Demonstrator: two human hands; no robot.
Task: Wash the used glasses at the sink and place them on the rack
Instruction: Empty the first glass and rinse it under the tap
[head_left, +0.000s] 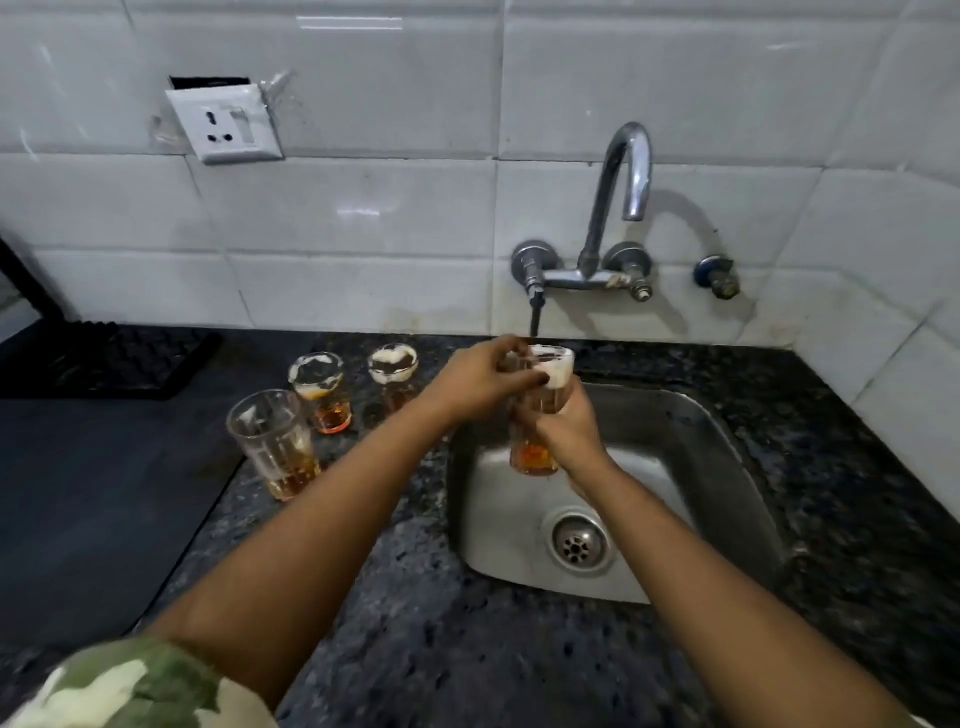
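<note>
Over the left part of the steel sink (717, 467) I hold a used glass (535, 457), upright, with amber liquid at its bottom and white foam at its rim. My right hand (569, 431) grips the glass around its body. My left hand (480, 379) pinches the foamy rim from the left. Three more used glasses stand on the dark counter left of the sink: a near one (272, 441) and two foam-topped ones behind it (322, 389) (393, 376). The black rack (104, 358) lies at the far left by the wall.
A wall tap (623, 176) curves over the sink, with no water running, and a valve (717, 275) sits to its right. The drain (577, 543) lies at the sink's front. A power socket (226, 124) is on the tiles. A dark mat (104, 509) covers the counter's left.
</note>
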